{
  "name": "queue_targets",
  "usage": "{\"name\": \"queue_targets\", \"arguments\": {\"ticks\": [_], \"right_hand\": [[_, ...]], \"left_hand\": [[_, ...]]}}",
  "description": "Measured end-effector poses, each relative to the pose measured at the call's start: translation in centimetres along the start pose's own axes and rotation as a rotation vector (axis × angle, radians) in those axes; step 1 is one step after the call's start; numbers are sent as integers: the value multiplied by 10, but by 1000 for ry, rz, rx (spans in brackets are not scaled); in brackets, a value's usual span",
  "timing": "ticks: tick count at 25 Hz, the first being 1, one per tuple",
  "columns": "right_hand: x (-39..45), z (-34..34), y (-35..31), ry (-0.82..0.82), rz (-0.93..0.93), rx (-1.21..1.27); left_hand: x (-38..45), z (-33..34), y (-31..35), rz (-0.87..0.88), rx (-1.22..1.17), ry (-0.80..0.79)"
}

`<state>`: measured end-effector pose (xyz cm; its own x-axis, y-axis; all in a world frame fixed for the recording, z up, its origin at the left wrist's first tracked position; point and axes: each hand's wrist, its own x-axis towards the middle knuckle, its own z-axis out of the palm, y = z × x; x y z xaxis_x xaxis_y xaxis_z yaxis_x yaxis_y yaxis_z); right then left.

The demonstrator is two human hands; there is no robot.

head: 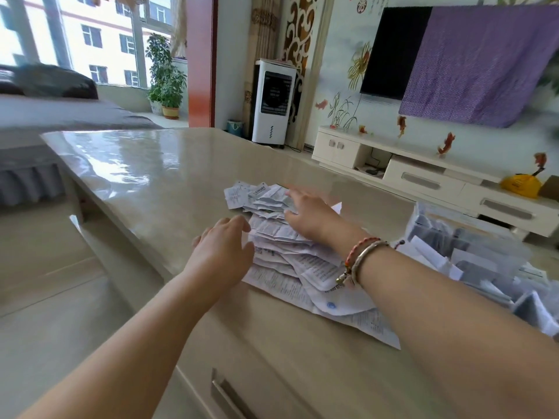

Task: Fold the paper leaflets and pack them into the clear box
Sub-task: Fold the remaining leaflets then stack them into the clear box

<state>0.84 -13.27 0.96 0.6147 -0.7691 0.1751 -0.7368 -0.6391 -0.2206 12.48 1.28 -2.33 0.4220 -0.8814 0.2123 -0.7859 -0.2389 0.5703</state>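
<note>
Spreading across the middle of the glossy tabletop (145, 176) lies one loose heap of paper leaflets (290, 255), too many and too overlapped to count; two hands reach onto it; the left hand (223, 246) rests at the heap's near-left edge, fingers straight and relaxed, holding nothing; the right hand (308, 213) lies flat on top of the heap, fingers extended toward its far side, two bracelets (360, 252) on its wrist; one clear box (472, 246) stands just right of the heap, already holding folded leaflets, its contents blurred; beyond the heap stand a white fan unit (273, 104) and a television (393, 52) half covered by a purple cloth (481, 65).
</note>
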Motion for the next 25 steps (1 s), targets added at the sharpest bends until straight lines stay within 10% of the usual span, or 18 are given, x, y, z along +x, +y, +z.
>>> {"name": "queue_targets", "arguments": {"ticks": [12,25], "right_hand": [[46,26,-4,60,-62,-138],[-152,-31,30,244,-88,259]], "left_hand": [[8,-1,-12,-63,10,-2],[-12,2,26,196,-129,-28]]}}
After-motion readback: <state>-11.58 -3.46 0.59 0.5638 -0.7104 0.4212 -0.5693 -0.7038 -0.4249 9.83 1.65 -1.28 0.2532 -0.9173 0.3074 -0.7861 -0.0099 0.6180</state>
